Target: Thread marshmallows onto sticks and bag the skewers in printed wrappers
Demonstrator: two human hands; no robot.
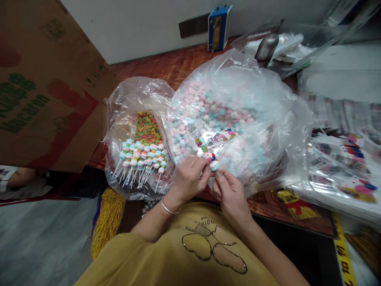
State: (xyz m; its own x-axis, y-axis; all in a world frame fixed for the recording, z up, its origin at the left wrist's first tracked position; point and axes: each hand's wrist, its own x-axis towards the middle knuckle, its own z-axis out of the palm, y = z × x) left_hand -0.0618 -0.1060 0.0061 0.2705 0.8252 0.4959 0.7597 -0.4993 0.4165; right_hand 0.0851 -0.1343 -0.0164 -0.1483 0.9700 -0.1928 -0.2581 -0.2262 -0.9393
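My left hand [190, 176] and my right hand [228, 192] meet at the table's near edge, both pinched on a candy skewer [212, 161] of pastel marshmallow pieces. A small printed clear wrapper [218, 137] lies just beyond it. Behind the hands a large clear plastic bag [238, 107] holds loose pink, blue and white marshmallows. To the left, a smaller clear bag [139, 119] holds several finished skewers [141, 159] on white sticks and a heap of coloured cereal rings [147, 129].
A big cardboard box [44, 83] stands at the left. Stacks of printed clear wrappers [342, 174] lie at the right. A blue device [219, 27] and more plastic bags [285, 43] sit by the wall. Brown wooden table [166, 67].
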